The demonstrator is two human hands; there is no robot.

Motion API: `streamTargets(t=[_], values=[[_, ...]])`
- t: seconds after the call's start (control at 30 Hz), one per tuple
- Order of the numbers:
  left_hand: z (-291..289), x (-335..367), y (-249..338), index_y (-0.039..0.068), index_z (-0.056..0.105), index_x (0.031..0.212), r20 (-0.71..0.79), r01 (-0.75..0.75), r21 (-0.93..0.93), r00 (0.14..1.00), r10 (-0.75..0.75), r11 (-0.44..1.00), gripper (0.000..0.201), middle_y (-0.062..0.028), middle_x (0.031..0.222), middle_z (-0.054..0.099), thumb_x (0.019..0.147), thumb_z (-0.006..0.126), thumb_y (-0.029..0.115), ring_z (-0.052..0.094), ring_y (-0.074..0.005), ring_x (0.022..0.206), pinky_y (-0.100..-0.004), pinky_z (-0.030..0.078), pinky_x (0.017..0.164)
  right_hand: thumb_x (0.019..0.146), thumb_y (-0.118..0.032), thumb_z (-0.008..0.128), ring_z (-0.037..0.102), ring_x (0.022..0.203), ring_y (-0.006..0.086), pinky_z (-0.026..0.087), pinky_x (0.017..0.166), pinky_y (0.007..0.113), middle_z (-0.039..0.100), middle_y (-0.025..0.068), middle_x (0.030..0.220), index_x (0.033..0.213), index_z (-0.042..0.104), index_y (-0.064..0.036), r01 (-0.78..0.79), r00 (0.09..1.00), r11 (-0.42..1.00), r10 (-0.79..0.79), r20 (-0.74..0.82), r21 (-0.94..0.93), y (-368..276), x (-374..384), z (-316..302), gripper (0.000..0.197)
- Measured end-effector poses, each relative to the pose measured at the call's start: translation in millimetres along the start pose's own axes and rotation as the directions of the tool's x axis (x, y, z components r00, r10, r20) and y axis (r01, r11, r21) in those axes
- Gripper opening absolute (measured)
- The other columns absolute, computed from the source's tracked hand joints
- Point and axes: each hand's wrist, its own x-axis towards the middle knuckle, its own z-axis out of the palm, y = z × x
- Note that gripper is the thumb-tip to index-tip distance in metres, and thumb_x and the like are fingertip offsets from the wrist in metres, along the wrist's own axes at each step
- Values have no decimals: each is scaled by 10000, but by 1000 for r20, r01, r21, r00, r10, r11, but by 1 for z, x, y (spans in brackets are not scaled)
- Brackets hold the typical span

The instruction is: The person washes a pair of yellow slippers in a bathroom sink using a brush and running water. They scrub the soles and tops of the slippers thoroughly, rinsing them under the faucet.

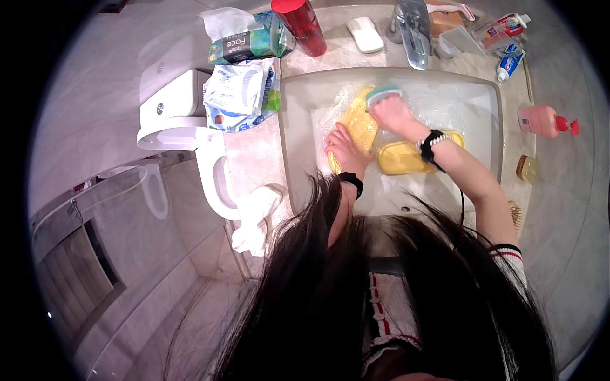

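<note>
Yellow, elongated slipper (363,127): scrubbing in hand, I judge. Right hand (393,116) clasps a teal-and-white oval brush (384,94); left hand (348,152) lies on the slipper, clasp unclear to me. Next stroke calls for steadiness.

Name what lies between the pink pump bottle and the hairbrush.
A small brown-and-yellowish container sits between the pump bottle and the hairbrush, as the head view shows, right of the sink.

Gry tile walls (572,181), wht toilet (205,152) beside pale ctr (255,155).
</note>
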Motion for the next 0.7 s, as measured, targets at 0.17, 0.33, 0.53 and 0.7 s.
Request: streamTargets(t=[0.17,0.33,0.53,0.7], values=[[2,5,1,-65,137,1440,-34,21,-23,999,-21,1000,1305,-170,1112,447,595,437,882,442,-289,1004,-426,460,672,727,-166,601,645,584,206,485,504,337,656,86,659,679,673,-95,365,931,900,-356,83,-237,-31,-14,-34,112],[-3,1,-4,-61,155,1438,-33,-6,-15,999,5,1000,1306,-166,1105,455,584,450,883,450,-289,987,-423,463,664,724,-143,600,655,591,224,495,514,351,656,96,649,686,680,-97,-59,995,998,61,76,-27,9,8,-10,100],[0,-1,-1,-58,164,1436,-58,15,42,998,-13,999,1289,-155,1102,457,592,464,869,448,-281,989,-421,464,676,721,-149,599,653,591,221,497,520,356,649,95,631,668,678,-97,148,987,982,-141,72,-115,-8,-4,-12,108],[3,0,0,-53,174,1437,-77,11,-33,997,-14,999,1296,-148,1086,458,580,479,870,447,-280,983,-422,458,664,739,-193,585,652,603,215,487,513,367,657,90,655,653,675,-103,92,991,984,-75,112,-155,-25,-10,-9,154]])
